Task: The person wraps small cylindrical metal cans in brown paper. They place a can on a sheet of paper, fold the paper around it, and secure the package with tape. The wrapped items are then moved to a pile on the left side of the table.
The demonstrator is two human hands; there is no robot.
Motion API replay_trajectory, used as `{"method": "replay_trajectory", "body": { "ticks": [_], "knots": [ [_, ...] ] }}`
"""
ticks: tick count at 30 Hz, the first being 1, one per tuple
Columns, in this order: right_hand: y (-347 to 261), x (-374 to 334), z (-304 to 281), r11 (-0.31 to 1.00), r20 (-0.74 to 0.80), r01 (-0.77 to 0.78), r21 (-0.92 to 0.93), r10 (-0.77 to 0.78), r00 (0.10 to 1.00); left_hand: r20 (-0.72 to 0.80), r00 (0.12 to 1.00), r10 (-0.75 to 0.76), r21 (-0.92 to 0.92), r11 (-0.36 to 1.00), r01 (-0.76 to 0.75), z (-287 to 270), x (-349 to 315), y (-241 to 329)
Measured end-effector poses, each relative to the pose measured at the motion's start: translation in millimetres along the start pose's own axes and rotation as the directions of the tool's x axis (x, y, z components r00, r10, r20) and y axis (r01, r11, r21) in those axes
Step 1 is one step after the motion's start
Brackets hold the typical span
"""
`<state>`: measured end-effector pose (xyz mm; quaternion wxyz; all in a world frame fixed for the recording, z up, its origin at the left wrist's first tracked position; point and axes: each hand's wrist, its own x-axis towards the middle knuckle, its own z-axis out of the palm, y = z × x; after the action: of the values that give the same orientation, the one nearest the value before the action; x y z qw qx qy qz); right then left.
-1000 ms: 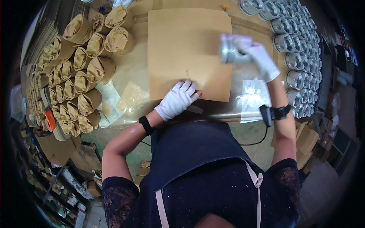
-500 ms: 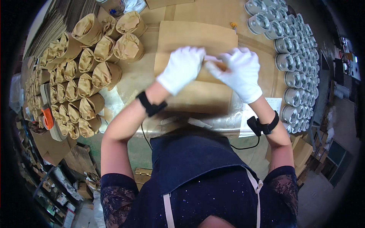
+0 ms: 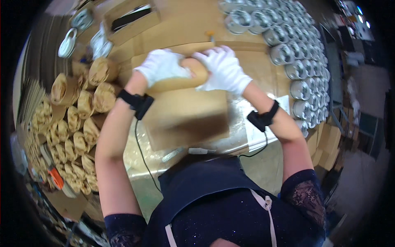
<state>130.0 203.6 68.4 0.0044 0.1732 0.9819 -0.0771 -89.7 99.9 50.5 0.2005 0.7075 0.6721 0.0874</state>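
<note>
Both hands wear white gloves and are blurred by motion over the middle of the table. My left hand (image 3: 163, 66) is curled at the left side of a rounded piece of brown paper (image 3: 197, 71). My right hand (image 3: 224, 70) wraps the right side of it, fingers bent over the far edge. Whether anything lies inside the paper is hidden. Under the hands a flat brown paper sheet (image 3: 187, 111) spreads toward me, with a dark shadow on its near part.
At the left stand many paper-wrapped round bundles (image 3: 105, 96), with orange-handled scissors or a similar tool (image 3: 55, 177) by them. Rows of silvery metal cups (image 3: 282, 53) line the right. A cardboard box (image 3: 131, 20) sits at the far left; a printed sheet (image 3: 255, 136) lies near my right wrist.
The view has shifted and turned. My hands, earlier meeting at a small pale thing between the fingertips, are now around rounded brown paper. That pale thing no longer shows.
</note>
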Motion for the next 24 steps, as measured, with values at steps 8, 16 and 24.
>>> {"method": "replay_trajectory", "body": {
  "ticks": [8,16,24],
  "knots": [
    [0,1,79,0.969,-0.508,-0.078,0.233,0.19,0.84,-0.526,0.85,0.039,0.193,0.978,0.074,95,-22,-32],
    [-10,-16,94,0.947,-0.574,-0.088,0.308,0.259,0.777,-0.064,0.793,-0.606,-0.996,-0.007,-0.086,100,-9,-42],
    [55,-33,82,0.835,-0.173,-0.209,0.508,0.337,0.926,-0.197,0.603,-0.773,-0.908,0.376,0.184,118,4,25]
  ]
}}
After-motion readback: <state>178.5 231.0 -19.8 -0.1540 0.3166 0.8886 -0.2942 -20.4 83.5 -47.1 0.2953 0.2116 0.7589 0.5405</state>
